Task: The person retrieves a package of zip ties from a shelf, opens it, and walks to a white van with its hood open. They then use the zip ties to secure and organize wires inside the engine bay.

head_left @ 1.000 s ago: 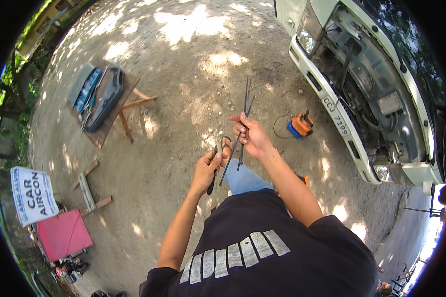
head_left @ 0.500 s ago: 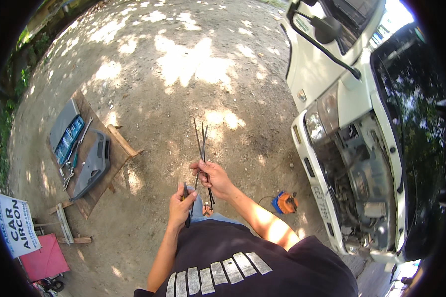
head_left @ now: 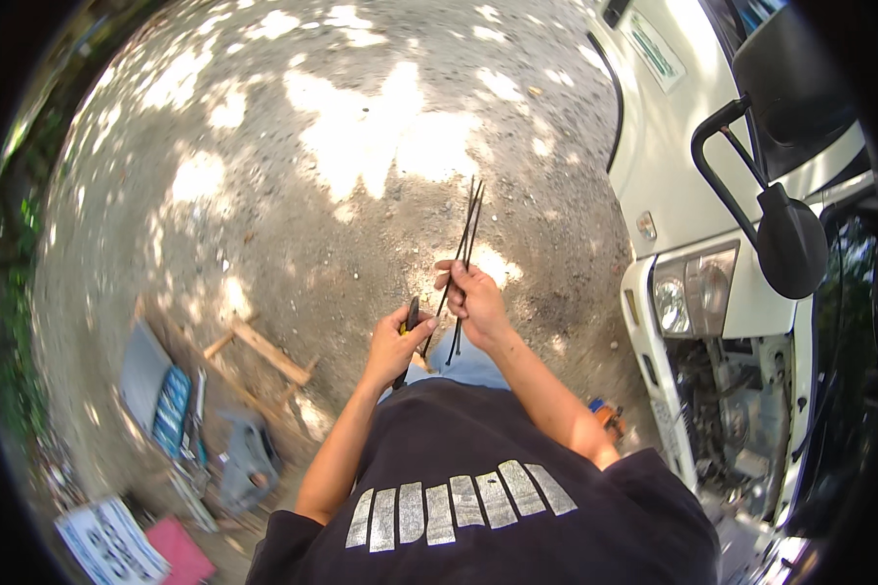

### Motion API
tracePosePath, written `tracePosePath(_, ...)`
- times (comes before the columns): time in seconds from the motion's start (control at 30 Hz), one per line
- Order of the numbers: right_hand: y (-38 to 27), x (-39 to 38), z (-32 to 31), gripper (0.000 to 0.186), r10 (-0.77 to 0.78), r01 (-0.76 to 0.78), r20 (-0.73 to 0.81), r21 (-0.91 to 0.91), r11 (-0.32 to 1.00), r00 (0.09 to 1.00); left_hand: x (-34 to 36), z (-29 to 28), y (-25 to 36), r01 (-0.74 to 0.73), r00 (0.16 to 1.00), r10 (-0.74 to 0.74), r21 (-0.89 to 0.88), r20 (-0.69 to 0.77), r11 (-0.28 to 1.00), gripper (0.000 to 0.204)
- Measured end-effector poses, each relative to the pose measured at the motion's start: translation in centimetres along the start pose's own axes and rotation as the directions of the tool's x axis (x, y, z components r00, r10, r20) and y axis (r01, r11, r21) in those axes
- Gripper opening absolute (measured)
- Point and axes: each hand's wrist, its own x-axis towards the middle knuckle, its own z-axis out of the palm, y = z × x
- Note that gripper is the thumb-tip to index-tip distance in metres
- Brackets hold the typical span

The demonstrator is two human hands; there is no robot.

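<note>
Several long black cable ties [head_left: 470,224] are gripped in my right hand [head_left: 480,302], its fingers closed round them in front of my body. Their upper ends fan slightly apart over the ground, and their lower ends hang below the hand. My left hand [head_left: 392,349] is closed round a slim black-and-yellow tool [head_left: 413,315], held upright; its kind is partly hidden by the fingers. The left thumb and fingertips come close to the lower part of one cable tie; I cannot tell whether they touch it.
A white vehicle [head_left: 654,341] with its front opened up stands at right, its black mirror [head_left: 790,239] jutting out. An orange-and-blue object [head_left: 607,417] lies beside my right arm. At left, a low wooden table [head_left: 263,351] bears a tool case [head_left: 173,409] and grey panel [head_left: 249,458].
My view has turned and shifted, so the vehicle's mirror looms larger and the table sits lower at left. Both hands keep their holds, and they appear farther right in view.
</note>
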Motion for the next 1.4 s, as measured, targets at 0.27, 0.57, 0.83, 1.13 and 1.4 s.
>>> tracePosePath(0.27, -9.8, 18.9, -1.4, 0.030, -0.151, 0.181, -0.184, 0.163, 0.970, 0.971, 22.8, -1.9, 6.9, -0.031, 0.956, 0.012, 0.060, 0.294, 0.998, 0.021)
tracePosePath(0.57, -23.5, 42.3, 2.7, 0.031, -0.084, 0.100, -0.129, 0.117, 0.988, 0.988, 45.0, -3.9, 17.2, 0.130, 0.979, -0.114, -0.087, 0.169, 0.988, 0.019)
tracePosePath(0.83, -34.5, 63.7, 4.7, 0.029, -0.090, 0.095, -0.044, 0.135, 0.986, 0.995, 66.5, -7.8, 24.7, 0.077, 0.985, -0.060, -0.105, 0.160, 0.992, 0.021)
tracePosePath(1.13, -47.7, 84.8, 2.7, 0.028, -0.207, 0.312, -0.346, 0.282, 0.907, 0.915, 93.6, -8.3, 36.8, 0.055, 0.884, -0.080, 0.067, 0.461, 0.996, 0.027)
tracePosePath(1.4, -60.5, 95.9, -6.5, 0.028, -0.334, 0.533, -0.442, 0.477, 0.698, 0.833, 114.0, -0.2, 45.3, -0.093, 0.723, -0.136, 0.290, 0.678, 0.952, 0.027)
